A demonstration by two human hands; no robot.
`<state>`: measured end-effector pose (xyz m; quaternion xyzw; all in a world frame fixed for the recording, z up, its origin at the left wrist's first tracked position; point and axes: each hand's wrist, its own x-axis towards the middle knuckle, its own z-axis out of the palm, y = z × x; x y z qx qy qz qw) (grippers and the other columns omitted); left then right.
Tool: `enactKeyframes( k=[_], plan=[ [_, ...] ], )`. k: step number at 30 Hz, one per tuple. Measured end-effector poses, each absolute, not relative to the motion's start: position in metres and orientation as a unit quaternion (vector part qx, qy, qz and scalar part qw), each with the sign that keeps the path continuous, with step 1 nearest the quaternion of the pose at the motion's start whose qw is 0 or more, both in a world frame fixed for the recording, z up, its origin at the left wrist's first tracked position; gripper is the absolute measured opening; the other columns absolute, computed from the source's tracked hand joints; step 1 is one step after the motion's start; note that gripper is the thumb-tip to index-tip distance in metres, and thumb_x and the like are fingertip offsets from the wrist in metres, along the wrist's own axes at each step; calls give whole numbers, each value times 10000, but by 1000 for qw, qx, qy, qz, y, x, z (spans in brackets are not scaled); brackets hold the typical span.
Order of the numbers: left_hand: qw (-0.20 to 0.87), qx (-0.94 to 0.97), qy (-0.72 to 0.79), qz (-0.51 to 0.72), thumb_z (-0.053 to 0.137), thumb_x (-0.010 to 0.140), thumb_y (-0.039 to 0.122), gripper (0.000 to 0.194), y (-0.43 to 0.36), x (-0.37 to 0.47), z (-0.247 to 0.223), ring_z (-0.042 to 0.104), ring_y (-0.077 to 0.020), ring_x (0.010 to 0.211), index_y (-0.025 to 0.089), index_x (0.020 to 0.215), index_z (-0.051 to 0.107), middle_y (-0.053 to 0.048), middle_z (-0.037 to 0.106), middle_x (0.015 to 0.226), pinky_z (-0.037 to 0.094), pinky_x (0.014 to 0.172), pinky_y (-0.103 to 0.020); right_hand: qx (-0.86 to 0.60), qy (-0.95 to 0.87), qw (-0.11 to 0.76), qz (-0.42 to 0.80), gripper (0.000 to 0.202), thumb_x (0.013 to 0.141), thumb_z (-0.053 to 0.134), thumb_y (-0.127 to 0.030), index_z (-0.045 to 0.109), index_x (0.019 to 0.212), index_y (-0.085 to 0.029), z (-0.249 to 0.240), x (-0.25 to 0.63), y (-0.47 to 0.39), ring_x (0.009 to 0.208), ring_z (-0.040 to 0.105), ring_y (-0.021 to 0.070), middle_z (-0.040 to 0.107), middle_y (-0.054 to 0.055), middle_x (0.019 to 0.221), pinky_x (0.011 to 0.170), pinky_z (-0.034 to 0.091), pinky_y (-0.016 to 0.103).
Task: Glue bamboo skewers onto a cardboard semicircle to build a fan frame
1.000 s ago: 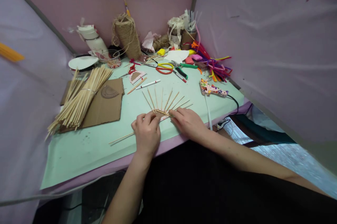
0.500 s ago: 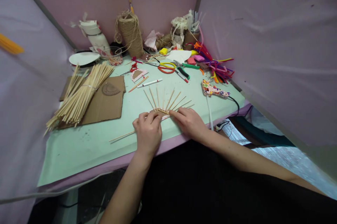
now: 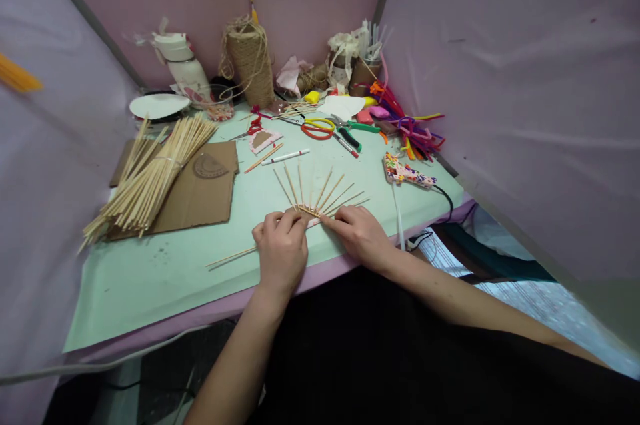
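Close to the table's front edge lies a small brown cardboard piece (image 3: 299, 214) with a pale spotted edge. Thin wooden sticks (image 3: 291, 184) fan out from it toward the back, and a short stick lies across their lower ends. My left hand (image 3: 283, 245) is closed over the left side of the piece, fingers curled onto it. One longer stick (image 3: 231, 258) emerges to the left from under this hand. My right hand (image 3: 361, 235) is at the right side, its index finger pressing near the short stick's end and its other fingers bent. The undersides of both hands are hidden.
At left, a bundle of sticks (image 3: 160, 175) lies on a cardboard sheet (image 3: 210, 202). A corded glue gun (image 3: 407, 173) rests at right. Behind are scissors (image 3: 319, 126), pliers (image 3: 357, 125), a twine spool (image 3: 250, 65), a white bottle (image 3: 185, 68) and pipe cleaners (image 3: 407, 122).
The view has shifted very slightly. Both hands stay on the cardboard piece, with almost no movement.
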<state>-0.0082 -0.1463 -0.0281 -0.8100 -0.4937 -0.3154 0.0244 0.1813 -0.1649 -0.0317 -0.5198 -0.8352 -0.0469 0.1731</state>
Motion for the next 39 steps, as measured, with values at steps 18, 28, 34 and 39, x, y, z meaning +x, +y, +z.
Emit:
enactKeyframes(
  k=[18, 28, 34, 39],
  plan=[
    [-13, -769, -490, -409, 479, 799, 20, 258, -146, -11, -28, 628, -198, 911, 156, 997, 571, -78, 705, 974, 345, 825, -359, -534, -800, 261, 83, 275, 982, 470, -197, 673, 1168, -219, -30, 174, -179, 817, 536, 158, 591, 36, 835, 768, 327, 311],
    [49, -810, -493, -314, 530, 860, 96, 270, -185, -17, -27, 621, -236, 1070, 162, 1115, 594, -74, 725, 1077, 305, 879, -389, -519, -803, 283, 71, 286, 961, 474, -132, 669, 1155, -211, -34, 175, -178, 808, 539, 161, 596, 37, 836, 762, 326, 324],
    [59, -805, -499, -315, 530, 870, 104, 270, -184, -18, -33, 617, -247, 1084, 155, 1124, 605, -82, 733, 1065, 293, 870, -389, -507, -807, 292, 78, 305, 957, 455, -109, 665, 1162, -194, -35, 176, -181, 819, 539, 163, 599, 42, 842, 785, 320, 341],
    [55, -806, -494, -322, 532, 870, 103, 284, -185, -18, -35, 624, -238, 1077, 162, 1138, 603, -90, 730, 1090, 287, 864, -388, -517, -783, 309, 158, 285, 965, 467, -144, 691, 1130, -204, -31, 171, -185, 833, 558, 168, 598, 44, 830, 800, 348, 355]
  ],
)
